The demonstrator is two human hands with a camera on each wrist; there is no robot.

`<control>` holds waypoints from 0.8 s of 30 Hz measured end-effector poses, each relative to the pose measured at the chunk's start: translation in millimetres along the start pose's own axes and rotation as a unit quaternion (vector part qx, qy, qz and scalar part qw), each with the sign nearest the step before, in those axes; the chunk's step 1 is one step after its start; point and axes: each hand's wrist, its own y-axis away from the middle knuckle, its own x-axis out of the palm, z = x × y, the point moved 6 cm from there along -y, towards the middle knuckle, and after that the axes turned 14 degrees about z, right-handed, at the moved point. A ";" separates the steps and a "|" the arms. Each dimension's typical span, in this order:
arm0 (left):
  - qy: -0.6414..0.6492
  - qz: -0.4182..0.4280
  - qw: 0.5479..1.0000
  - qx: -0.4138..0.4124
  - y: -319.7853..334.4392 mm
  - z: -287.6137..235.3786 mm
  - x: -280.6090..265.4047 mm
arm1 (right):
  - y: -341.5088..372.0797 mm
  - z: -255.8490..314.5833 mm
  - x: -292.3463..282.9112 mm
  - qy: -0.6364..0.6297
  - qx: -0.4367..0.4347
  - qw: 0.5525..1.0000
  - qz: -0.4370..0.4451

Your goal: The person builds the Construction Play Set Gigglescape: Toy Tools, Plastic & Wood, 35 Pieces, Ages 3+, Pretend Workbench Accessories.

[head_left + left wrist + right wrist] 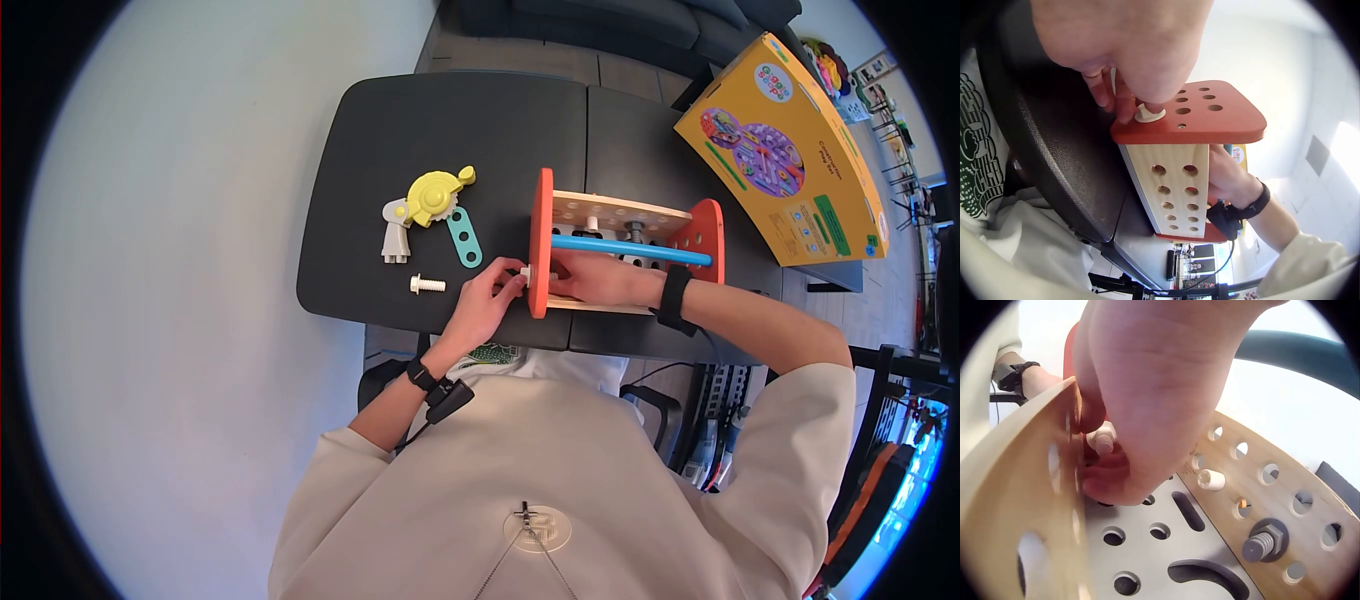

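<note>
A toy toolbox with red end panels (541, 245), pale wooden sides (1166, 187) and a blue handle rod (632, 249) stands on the dark table. At the outer face of its left end panel, my left hand (482, 308) pinches the head of a white bolt (1149, 115) set in a hole. My right hand (603, 278) reaches inside the box, against that same panel. There its thumb and fingers grip a cream nut (1102, 432) with the bolt's threaded tip showing through. A grey bolt with a nut (1263, 544) and a white peg (1212, 480) sit in the far wooden side.
Left of the toolbox lie a yellow toy saw (433, 197) with a pale handle, a teal strip with holes (464, 238) and a loose white bolt (428, 285). A large yellow box (800, 215) stands at the back right. The table's (400, 110) front edge runs near my body.
</note>
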 end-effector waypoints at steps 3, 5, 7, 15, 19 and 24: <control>-0.003 0.000 1.000 0.001 0.3 0.4 0.0 | -9.5 -15.1 3.9 -0.004 -0.012 1.000 -0.001; -0.003 0.002 1.000 0.004 0.3 0.5 -0.3 | -12.1 -18.4 5.0 -0.006 -0.006 1.000 0.009; -0.007 0.004 1.000 0.006 0.0 -0.6 -0.6 | -12.0 -20.4 4.9 -0.022 -0.011 1.000 0.005; -0.009 -0.013 0.999 0.038 1.2 -4.8 -0.9 | -25.4 -36.6 15.0 0.014 0.011 0.999 0.026; -0.032 -0.018 0.999 0.036 1.6 -6.6 -1.2 | -24.8 -32.4 13.1 0.001 0.024 0.999 0.030; -0.027 -0.017 0.999 0.036 2.2 -6.9 -0.7 | -31.7 -42.0 13.7 -0.009 0.041 0.998 0.051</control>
